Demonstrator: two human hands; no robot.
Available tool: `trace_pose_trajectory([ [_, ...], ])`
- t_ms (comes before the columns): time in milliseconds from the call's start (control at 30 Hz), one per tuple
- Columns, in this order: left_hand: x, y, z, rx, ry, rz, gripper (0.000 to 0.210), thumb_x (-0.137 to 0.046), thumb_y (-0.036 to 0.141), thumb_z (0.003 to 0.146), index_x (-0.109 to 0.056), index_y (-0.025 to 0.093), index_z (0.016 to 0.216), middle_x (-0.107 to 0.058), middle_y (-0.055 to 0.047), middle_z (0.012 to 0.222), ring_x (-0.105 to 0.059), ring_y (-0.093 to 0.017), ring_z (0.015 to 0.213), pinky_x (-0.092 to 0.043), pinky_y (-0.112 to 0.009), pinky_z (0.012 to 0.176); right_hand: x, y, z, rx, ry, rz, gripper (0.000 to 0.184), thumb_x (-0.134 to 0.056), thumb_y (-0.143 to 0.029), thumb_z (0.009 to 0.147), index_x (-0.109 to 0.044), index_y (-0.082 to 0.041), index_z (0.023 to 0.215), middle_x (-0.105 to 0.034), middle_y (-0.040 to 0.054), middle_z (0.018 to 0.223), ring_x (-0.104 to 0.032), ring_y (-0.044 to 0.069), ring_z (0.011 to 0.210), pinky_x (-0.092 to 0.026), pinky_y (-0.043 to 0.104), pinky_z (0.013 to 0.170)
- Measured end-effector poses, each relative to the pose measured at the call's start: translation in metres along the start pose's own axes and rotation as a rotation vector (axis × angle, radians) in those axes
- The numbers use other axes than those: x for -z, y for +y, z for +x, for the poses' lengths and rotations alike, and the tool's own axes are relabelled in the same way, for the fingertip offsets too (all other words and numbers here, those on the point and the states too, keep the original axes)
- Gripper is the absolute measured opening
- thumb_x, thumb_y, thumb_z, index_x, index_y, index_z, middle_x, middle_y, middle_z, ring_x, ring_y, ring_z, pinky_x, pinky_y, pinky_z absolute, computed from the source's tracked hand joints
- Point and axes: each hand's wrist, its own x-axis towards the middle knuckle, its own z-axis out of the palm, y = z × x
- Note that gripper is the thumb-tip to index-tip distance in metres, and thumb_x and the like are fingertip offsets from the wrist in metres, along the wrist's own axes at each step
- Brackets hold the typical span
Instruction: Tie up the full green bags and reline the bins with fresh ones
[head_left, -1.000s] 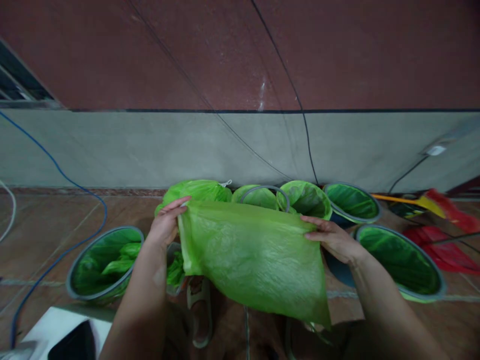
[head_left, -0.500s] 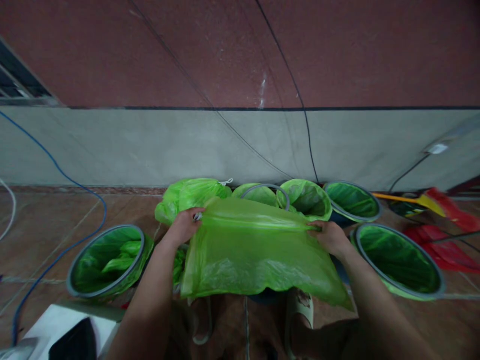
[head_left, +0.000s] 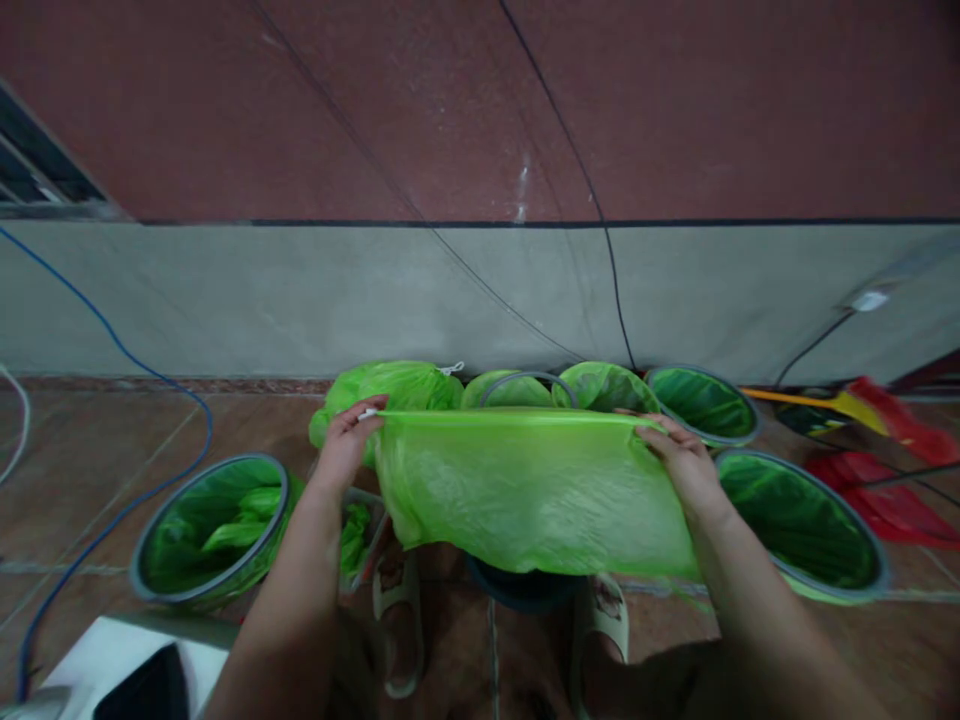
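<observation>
A green translucent plastic bag (head_left: 532, 490) is stretched between my two hands, its top edge straight and the rest hanging down. My left hand (head_left: 351, 435) pinches the upper left corner, where a bit of white drawstring shows. At the upper right corner my right hand (head_left: 681, 458) is closed on the edge. Under the bag, between my feet, part of a dark bin (head_left: 521, 590) shows; most of it is covered.
Bins with green liners stand on both sides: a left bin (head_left: 210, 590), a right bin (head_left: 874, 560) and a back right bin (head_left: 701, 370). A full green bag (head_left: 375, 385) lies by the wall. Red dustpans (head_left: 877, 505) are at far right, a blue cable (head_left: 124, 340) at left.
My hands have moved slightly apart and pulled the bag's top edge taut. Its lower edge has risen, showing more of the dark bin beneath.
</observation>
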Motion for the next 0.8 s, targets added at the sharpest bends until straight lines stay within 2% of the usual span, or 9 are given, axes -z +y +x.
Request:
trace_pose_trajectory([
  [100, -0.005, 0.006, -0.003, 0.078, 0.009, -0.142, 0.039, -0.065, 0.044, 0.066, -0.070, 0.013, 0.089, -0.071, -0.006, 0.082, -0.066, -0.023, 0.084, -0.052, -0.035, 0.083, -0.001, 0.000, 0.001, 0.005, 0.013, -0.070, 0.044, -0.080, -0.058, 0.057, -0.068, -0.022, 0.080, -0.069, -0.0013, 0.066, -0.060, 0.015, 0.056, -0.047, 0.026, 0.054],
  [167, -0.007, 0.007, -0.003, 0.066, 0.064, -0.035, 0.035, -0.060, 0.045, 0.072, -0.065, 0.015, 0.087, -0.067, -0.003, 0.073, -0.064, -0.021, 0.077, -0.051, -0.033, 0.076, -0.003, 0.006, 0.003, 0.011, -0.021, -0.119, 0.048, -0.079, -0.062, 0.056, -0.067, -0.022, 0.078, -0.068, -0.0011, 0.064, -0.058, 0.015, 0.054, -0.046, 0.026, 0.052],
  [267, -0.009, 0.006, 0.000, -0.021, 0.133, 0.443, 0.024, -0.052, 0.036, 0.083, -0.061, 0.014, 0.086, -0.065, -0.005, 0.073, -0.064, -0.022, 0.076, -0.050, -0.032, 0.074, -0.009, 0.014, 0.003, -0.060, -0.070, -0.131, 0.053, -0.080, -0.066, 0.053, -0.065, -0.020, 0.077, -0.067, -0.0004, 0.062, -0.058, 0.015, 0.053, -0.046, 0.027, 0.051],
  [367, -0.010, 0.004, 0.001, -0.004, 0.136, 0.900, 0.025, -0.043, 0.026, 0.091, -0.060, 0.010, 0.099, -0.068, -0.011, 0.079, -0.066, -0.025, 0.077, -0.049, -0.034, 0.073, -0.016, 0.018, -0.002, -0.156, -0.148, -0.132, 0.053, -0.080, -0.065, 0.056, -0.066, -0.019, 0.079, -0.068, 0.0014, 0.064, -0.062, 0.017, 0.055, -0.049, 0.028, 0.053],
  [433, -0.010, 0.004, -0.001, 0.042, 0.111, 1.089, 0.030, -0.039, 0.024, 0.094, -0.058, 0.008, 0.110, -0.070, -0.015, 0.083, -0.067, -0.027, 0.078, -0.049, -0.034, 0.073, -0.018, 0.018, -0.006, -0.198, -0.194, -0.095, 0.051, -0.078, -0.062, 0.063, -0.068, -0.020, 0.091, -0.072, 0.0025, 0.072, -0.067, 0.019, 0.063, -0.053, 0.029, 0.057],
  [533, -0.010, 0.005, -0.004, 0.082, 0.062, 1.246, 0.034, -0.036, 0.024, 0.097, -0.055, 0.005, 0.117, -0.071, -0.018, 0.090, -0.070, -0.028, 0.084, -0.050, -0.035, 0.076, -0.014, 0.015, -0.009, -0.187, -0.203, -0.071, 0.055, -0.068, -0.060, 0.076, -0.064, -0.026, 0.119, -0.074, 0.0051, 0.102, -0.071, 0.021, 0.088, -0.058, 0.031, 0.071],
  [667, -0.010, 0.006, -0.008, 0.133, 0.020, 1.336, 0.035, -0.034, 0.024, 0.099, -0.054, 0.005, 0.120, -0.071, -0.018, 0.091, -0.070, -0.030, 0.090, -0.052, -0.037, 0.079, -0.006, 0.004, -0.011, 0.090, -0.173, -0.252, 0.063, -0.071, -0.055, 0.077, -0.059, -0.029, 0.132, -0.062, 0.0070, 0.132, -0.064, 0.022, 0.110, -0.056, 0.034, 0.086],
  [733, -0.011, 0.005, -0.009, 0.141, 0.021, 1.364, 0.034, -0.035, 0.024, 0.099, -0.055, 0.006, 0.120, -0.072, -0.019, 0.091, -0.071, -0.030, 0.092, -0.052, -0.037, 0.079, -0.008, 0.003, -0.017, 0.180, -0.306, -0.321, 0.057, -0.068, -0.053, 0.080, -0.061, -0.026, 0.131, -0.064, 0.0075, 0.128, -0.064, 0.022, 0.105, -0.055, 0.035, 0.085],
  [800, -0.012, 0.004, -0.009, 0.132, 0.012, 1.380, 0.034, -0.036, 0.025, 0.098, -0.055, 0.007, 0.120, -0.072, -0.019, 0.092, -0.071, -0.031, 0.093, -0.052, -0.037, 0.079, -0.019, 0.011, -0.028, 0.172, -0.542, -0.422, 0.051, -0.059, -0.051, 0.088, -0.062, -0.024, 0.131, -0.068, 0.0082, 0.122, -0.067, 0.022, 0.098, -0.055, 0.036, 0.085],
])
